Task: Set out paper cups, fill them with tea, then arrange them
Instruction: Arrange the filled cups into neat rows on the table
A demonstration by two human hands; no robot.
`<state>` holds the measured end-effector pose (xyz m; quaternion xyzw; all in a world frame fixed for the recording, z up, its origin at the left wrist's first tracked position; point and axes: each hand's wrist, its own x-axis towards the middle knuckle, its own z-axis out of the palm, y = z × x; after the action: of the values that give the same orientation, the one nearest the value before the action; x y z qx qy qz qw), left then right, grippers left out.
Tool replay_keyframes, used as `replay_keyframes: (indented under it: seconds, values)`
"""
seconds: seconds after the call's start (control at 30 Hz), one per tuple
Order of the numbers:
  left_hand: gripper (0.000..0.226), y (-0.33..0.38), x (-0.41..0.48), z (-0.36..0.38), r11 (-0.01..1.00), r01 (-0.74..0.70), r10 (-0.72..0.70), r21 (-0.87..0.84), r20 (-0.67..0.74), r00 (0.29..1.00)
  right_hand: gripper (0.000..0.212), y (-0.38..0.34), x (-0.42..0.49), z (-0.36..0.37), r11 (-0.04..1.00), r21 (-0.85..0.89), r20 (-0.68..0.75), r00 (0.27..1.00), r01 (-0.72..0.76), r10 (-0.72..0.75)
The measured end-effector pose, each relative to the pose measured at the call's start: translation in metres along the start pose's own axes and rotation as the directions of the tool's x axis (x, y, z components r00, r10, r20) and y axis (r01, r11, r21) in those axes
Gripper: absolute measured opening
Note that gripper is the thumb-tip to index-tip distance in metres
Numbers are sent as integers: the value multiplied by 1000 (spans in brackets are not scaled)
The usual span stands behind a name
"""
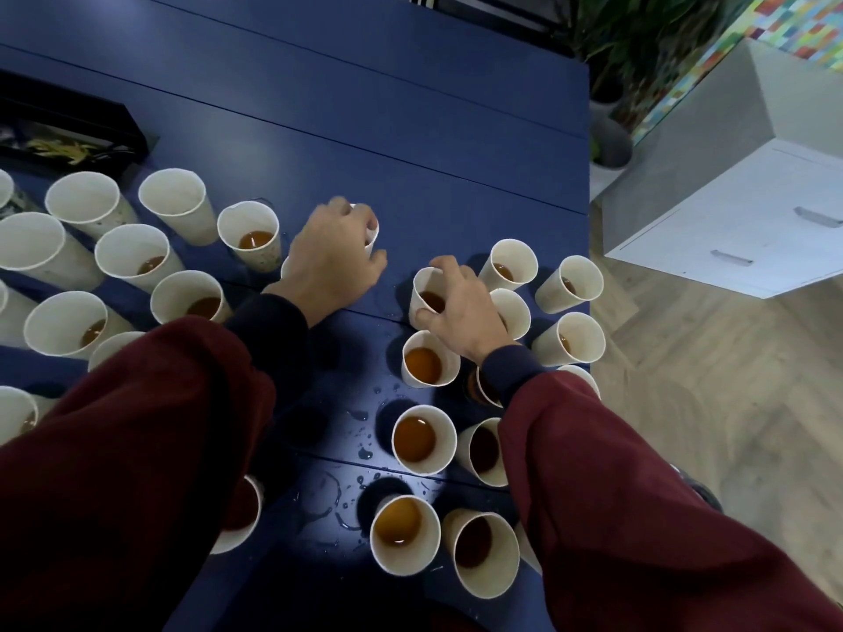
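Stage: arranging, by my read; tea (422, 362) was already poured in most.
Left hand (333, 262): fingers curled over the top of far cup (372, 232), gripping it; cup mostly hidden, mid-table between the groups; lifted or standing, couldn't tell.
Right hand (460, 312): thumb and fingers pinched the rim of near cup (422, 289), tea inside, at the head of right group (444, 449).
Right group: packed in rows by the table edge, likely the sorted set.
Left group (132, 253): looser; rear cups (175, 203) looked empty.
Grip reason: top-down holds probably kept thin walls from buckling.
Materials: white tapered paper, rolled rims; amber tea.
Table (365, 107): smooth dark blue, seamed; droplets (362, 451) likely made it slick.
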<state>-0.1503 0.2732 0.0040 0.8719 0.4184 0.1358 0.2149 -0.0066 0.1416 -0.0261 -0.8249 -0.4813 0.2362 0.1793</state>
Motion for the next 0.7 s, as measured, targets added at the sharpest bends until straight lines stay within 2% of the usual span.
replay_keyframes:
  seconds: [0.07,0.23,0.3,0.37,0.57,0.7]
  values:
    - [47,-3,7,-1,998,-9,10,70,-8,1000,58,-1,2,3,999,-19,18,999,-34,35]
    - [78,-9,23,-1,977,17,-60,211,196,979,78,-3,2,-3,998,-13,74,996,-55,56]
    - [77,-12,28,2,976,29,-87,218,263,961,85,-3,1,-7,999,11,81,996,-48,47]
    - [70,-13,33,4,975,23,-87,220,286,954,84,-2,1,-11,998,22,88,995,-53,51]
    - [61,-15,45,6,980,52,-107,192,292,950,60,-2,4,-13,998,7,19,998,-59,59]
    - [53,-15,49,7,981,27,-83,192,288,954,69,0,1,-12,998,-16,-22,998,-56,56]
